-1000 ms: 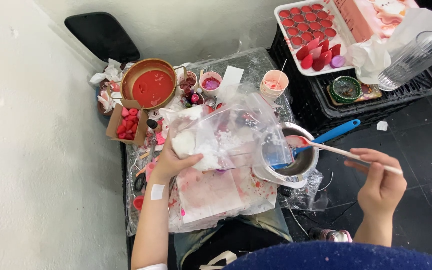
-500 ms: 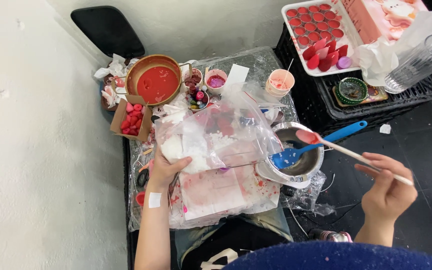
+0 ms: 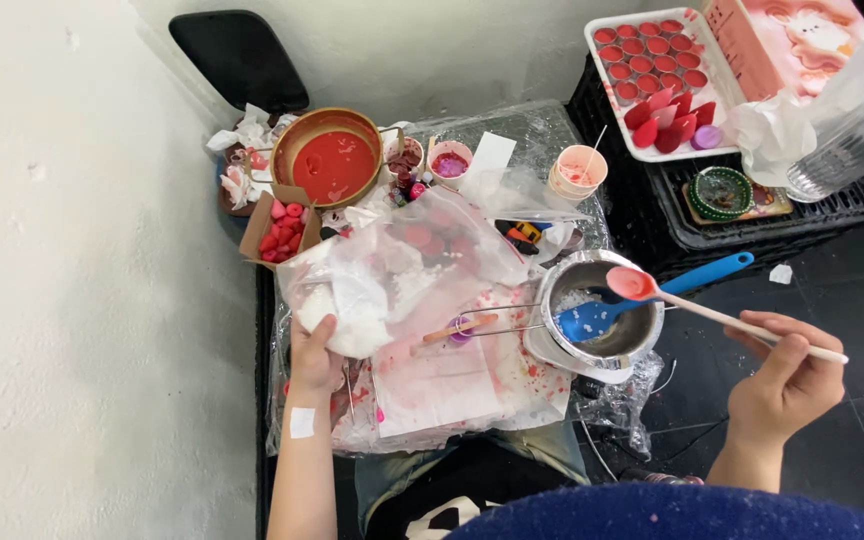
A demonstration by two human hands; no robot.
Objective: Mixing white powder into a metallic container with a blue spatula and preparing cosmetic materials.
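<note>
My left hand (image 3: 314, 360) grips a clear plastic bag (image 3: 392, 270) holding white flakes, lifted over the stained paper on the small table. My right hand (image 3: 787, 375) holds a long-handled spoon (image 3: 712, 312) whose red bowl hovers over the rim of a metal pot (image 3: 600, 310). A blue spatula (image 3: 652, 295) rests inside the pot, its handle pointing right. A few white flakes lie in the pot.
A bowl of red liquid (image 3: 330, 160), small cups (image 3: 580, 172), and a box of red pieces (image 3: 277, 228) sit at the table's back. A tray of red-filled moulds (image 3: 652, 80) lies on a black crate (image 3: 782, 220). White wall on the left.
My left hand has pulled the bag left, away from the pot. My right hand has shifted right, with the spoon's bowl now at the pot's rim.
</note>
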